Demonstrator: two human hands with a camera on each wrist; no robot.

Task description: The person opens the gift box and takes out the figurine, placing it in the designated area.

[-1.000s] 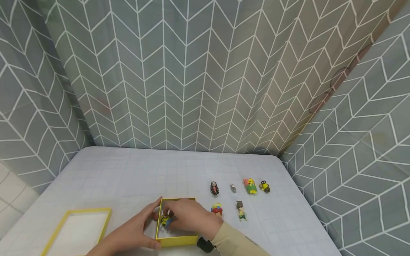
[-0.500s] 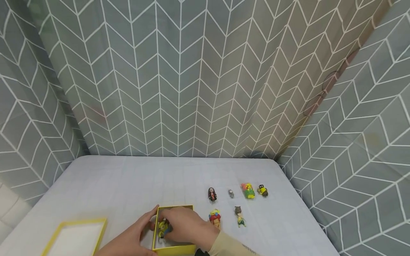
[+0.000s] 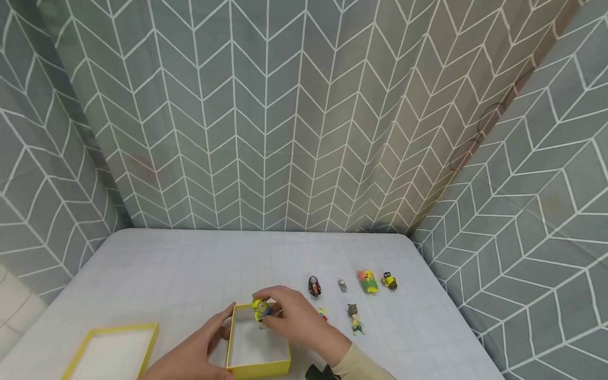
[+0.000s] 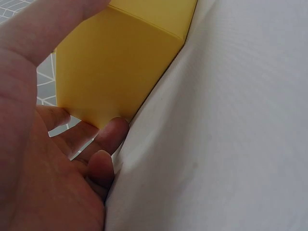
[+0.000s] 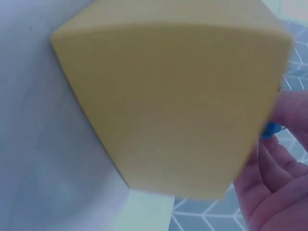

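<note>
Over the far part of an open yellow box [image 3: 258, 371], my right hand [image 3: 300, 320] pinches a small yellow-and-blue minion figurine [image 3: 260, 309] between thumb and fingers. My left hand [image 3: 197, 349] grips the box's left side, thumb near the front corner and fingers along the far left. In the left wrist view, that hand's fingers [image 4: 109, 137] curl against the yellow box wall [image 4: 110, 67]. The right wrist view has the box wall [image 5: 178, 106] covering most of the figurine, with only a blue bit [image 5: 271, 130] showing by the fingers. The white box floor is visible.
A yellow-rimmed white lid [image 3: 153, 348] lies at the left. To the right are a dark-haired figurine [image 3: 314, 286], a small grey one [image 3: 342, 285], a green-yellow one [image 3: 368, 282], another minion [image 3: 389, 281] and a brown-haired one [image 3: 354, 319]. My right hand partly hides a red-yellow figurine [image 3: 322, 313].
My right hand has moved from inside the box up and toward its far side, lifting the minion figurine from the box's left part. The left hand stays on the box.
</note>
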